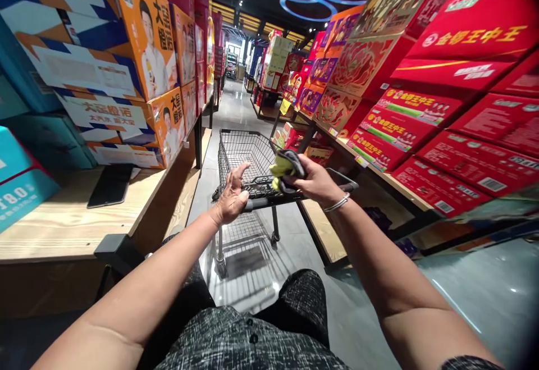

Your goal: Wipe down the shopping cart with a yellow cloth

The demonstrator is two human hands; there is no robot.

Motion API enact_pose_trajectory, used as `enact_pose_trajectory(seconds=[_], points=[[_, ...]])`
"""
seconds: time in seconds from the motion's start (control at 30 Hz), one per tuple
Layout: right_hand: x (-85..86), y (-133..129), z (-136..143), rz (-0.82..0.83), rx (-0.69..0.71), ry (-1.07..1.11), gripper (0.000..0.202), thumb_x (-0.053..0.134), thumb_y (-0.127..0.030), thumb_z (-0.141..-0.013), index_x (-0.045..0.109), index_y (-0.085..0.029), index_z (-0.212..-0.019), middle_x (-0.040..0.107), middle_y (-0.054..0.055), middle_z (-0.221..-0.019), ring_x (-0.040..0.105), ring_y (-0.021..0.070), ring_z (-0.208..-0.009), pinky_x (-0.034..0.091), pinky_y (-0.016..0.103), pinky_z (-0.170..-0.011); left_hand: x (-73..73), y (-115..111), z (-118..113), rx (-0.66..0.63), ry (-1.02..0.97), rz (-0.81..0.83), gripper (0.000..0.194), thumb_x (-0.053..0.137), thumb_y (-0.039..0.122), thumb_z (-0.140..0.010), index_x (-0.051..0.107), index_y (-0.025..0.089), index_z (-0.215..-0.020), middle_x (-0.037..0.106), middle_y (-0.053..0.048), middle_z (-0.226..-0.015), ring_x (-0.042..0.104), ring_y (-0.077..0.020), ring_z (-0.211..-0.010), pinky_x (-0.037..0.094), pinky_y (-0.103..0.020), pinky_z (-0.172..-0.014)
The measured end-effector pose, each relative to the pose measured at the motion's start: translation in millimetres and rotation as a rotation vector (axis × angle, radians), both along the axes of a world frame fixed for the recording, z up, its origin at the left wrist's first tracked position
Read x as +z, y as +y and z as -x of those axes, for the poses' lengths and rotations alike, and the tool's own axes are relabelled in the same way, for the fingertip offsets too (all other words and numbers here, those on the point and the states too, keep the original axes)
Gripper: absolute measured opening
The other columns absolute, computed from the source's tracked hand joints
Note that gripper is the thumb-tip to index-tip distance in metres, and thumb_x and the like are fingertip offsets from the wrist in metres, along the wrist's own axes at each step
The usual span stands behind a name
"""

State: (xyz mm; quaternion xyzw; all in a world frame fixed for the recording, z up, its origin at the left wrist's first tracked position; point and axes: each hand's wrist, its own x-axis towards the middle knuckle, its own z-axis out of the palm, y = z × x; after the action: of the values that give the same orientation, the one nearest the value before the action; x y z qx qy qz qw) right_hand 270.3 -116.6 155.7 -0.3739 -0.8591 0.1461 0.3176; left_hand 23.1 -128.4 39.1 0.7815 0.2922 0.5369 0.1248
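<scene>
A wire shopping cart (246, 154) stands in front of me in the aisle, its basket showing bare mesh. My left hand (231, 195) is at the left end of the dark handlebar, its palm by the bar and its fingers apart, pointing forward. Near the right part of the bar, my right hand (318, 179) has its fingers closed on a crumpled yellow-green and dark grey cloth item (286, 170). A silvery band circles the right wrist.
Orange and white cartons (162, 50) are stacked on the left wooden shelf (143, 199), beside a black phone-like slab (110, 186). Red boxes (471, 39) fill the right shelf. Between the shelves, the glossy floor (236, 100) runs ahead. Low shelf corners flank the cart.
</scene>
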Motion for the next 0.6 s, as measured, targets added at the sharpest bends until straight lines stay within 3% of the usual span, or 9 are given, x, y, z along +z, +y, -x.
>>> enact_pose_trajectory(seconds=[0.1, 0.17, 0.23, 0.33, 0.43, 0.6], points=[[-12.0, -22.1, 37.7, -0.097, 0.361, -0.049, 0.053, 0.068, -0.024, -0.080, 0.056, -0.022, -0.132, 0.061, 0.008, -0.129, 0.057, 0.0216, -0.118, 0.046, 0.038, -0.101, -0.7, 2.5, 4.7, -0.065, -0.066, 0.062, 0.074, 0.038, 0.048, -0.095, 0.008, 0.025, -0.159, 0.036, -0.016, -0.154, 0.035, -0.0335, -0.142, 0.030, -0.058, -0.114], [-23.9, -29.1, 52.2, -0.207, 0.403, -0.153, 0.054, 0.072, -0.018, -0.073, 0.060, -0.023, -0.126, 0.056, 0.011, -0.136, 0.051, 0.0248, -0.126, 0.042, 0.043, -0.105, 0.9, 4.7, 11.1, -0.111, -0.060, 0.102, 0.080, 0.043, 0.052, -0.093, 0.008, 0.025, -0.159, 0.041, -0.017, -0.149, 0.039, -0.0342, -0.139, 0.032, -0.059, -0.113], [-34.3, -27.7, 48.5, -0.282, 0.344, -0.218, 0.052, 0.073, -0.015, -0.070, 0.062, -0.023, -0.120, 0.055, 0.012, -0.137, 0.051, 0.0261, -0.125, 0.041, 0.045, -0.104, 4.9, 7.4, 18.7, -0.142, 0.010, 0.126, 0.075, 0.044, 0.043, -0.094, 0.010, 0.025, -0.159, 0.047, -0.016, -0.144, 0.044, -0.0326, -0.135, 0.031, -0.060, -0.113], [-42.3, -15.1, 10.3, -0.328, 0.244, -0.259, 0.050, 0.070, -0.012, -0.069, 0.064, -0.023, -0.117, 0.059, 0.011, -0.132, 0.055, 0.0246, -0.119, 0.043, 0.042, -0.099, 12.9, 10.8, 29.1, -0.144, 0.128, 0.115, 0.068, 0.039, 0.030, -0.095, 0.016, 0.025, -0.159, 0.050, -0.013, -0.142, 0.043, -0.0307, -0.135, 0.026, -0.060, -0.116], [-43.7, 1.8, -51.4, -0.327, 0.114, -0.317, 0.053, 0.069, -0.012, -0.068, 0.065, -0.024, -0.119, 0.060, 0.009, -0.132, 0.056, 0.0242, -0.117, 0.043, 0.040, -0.098, 18.0, 14.0, 36.8, -0.092, 0.183, 0.118, 0.071, 0.038, 0.023, -0.092, 0.016, 0.026, -0.159, 0.051, -0.011, -0.143, 0.042, -0.0294, -0.135, 0.025, -0.059, -0.117], [-46.5, 24.8, -161.4, -0.274, -0.307, -0.489, 0.054, 0.066, -0.015, -0.070, 0.065, -0.026, -0.123, 0.059, 0.008, -0.136, 0.053, 0.0270, -0.115, 0.042, 0.042, -0.096, 20.4, 22.5, 48.7, 0.072, 0.242, 0.088, 0.077, 0.040, 0.020, -0.085, 0.020, 0.026, -0.159, 0.053, -0.009, -0.140, 0.042, -0.0286, -0.132, 0.029, -0.056, -0.115]])
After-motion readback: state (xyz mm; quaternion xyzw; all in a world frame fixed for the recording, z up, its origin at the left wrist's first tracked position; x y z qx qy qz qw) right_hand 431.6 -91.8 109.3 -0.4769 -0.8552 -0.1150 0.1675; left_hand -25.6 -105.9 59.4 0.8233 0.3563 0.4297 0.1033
